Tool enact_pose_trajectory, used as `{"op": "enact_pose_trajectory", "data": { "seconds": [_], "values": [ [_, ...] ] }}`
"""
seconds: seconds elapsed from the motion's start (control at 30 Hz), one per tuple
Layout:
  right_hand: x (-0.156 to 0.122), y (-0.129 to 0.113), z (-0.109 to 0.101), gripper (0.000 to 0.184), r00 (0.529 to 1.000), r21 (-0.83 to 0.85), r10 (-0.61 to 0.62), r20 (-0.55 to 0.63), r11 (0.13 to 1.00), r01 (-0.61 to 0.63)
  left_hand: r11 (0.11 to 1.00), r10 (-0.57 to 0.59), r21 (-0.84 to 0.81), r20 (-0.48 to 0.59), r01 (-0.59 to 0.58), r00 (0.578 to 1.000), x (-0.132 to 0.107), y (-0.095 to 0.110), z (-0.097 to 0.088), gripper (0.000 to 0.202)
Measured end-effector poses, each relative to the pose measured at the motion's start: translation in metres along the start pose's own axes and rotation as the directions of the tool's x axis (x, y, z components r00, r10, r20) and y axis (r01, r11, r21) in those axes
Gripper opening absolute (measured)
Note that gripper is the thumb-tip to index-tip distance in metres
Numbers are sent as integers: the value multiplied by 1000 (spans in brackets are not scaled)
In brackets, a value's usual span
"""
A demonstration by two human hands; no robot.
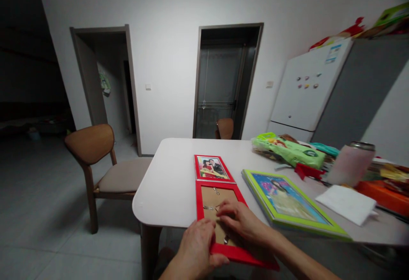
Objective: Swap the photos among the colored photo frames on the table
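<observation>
A red picture frame [200, 199] lies face down at the near edge of the white table [169, 182], its brown backing board up. My left hand [196, 246] grips the frame's near left edge, fingers curled over it. My right hand [239, 220] rests on the backing board, fingertips pinched at a small metal tab. A smaller red frame with a photo [212, 168] lies just beyond it, face up. A green frame with a picture [287, 199] lies to the right.
A wooden chair [105, 165] stands left of the table. At the right lie green snack packets [287, 150], a pink metal-lidded cup [349, 165], a white folded paper [347, 203] and an orange box [383, 194]. A white fridge [306, 92] stands behind.
</observation>
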State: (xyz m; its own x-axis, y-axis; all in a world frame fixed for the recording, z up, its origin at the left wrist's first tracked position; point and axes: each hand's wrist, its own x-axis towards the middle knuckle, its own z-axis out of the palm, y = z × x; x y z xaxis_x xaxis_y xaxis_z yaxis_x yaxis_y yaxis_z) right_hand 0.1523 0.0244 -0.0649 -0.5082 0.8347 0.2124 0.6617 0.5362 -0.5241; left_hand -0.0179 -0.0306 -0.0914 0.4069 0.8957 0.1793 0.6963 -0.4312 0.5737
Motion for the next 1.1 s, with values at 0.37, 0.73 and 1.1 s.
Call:
{"op": "enact_pose_trajectory", "data": {
  "seconds": [0.37, 0.73, 1.1],
  "values": [
    [-55, -14, -9, 32, 968, -175, -230, 103, 954, 245, 999, -2, 45, 21, 1, 1000, -1, 9, -9, 61],
    [-61, 35, -10, 38, 850, 389, 355, -388, 900, -198, 980, 60, 176, 161, -88, 985, 16, 16, 21, 57],
    [-43, -25, 41, 37, 846, 999, 532, 19, 13, -31, 795, -72, -575, -408, -195, 910, 19, 81, -7, 28]
  ]
}}
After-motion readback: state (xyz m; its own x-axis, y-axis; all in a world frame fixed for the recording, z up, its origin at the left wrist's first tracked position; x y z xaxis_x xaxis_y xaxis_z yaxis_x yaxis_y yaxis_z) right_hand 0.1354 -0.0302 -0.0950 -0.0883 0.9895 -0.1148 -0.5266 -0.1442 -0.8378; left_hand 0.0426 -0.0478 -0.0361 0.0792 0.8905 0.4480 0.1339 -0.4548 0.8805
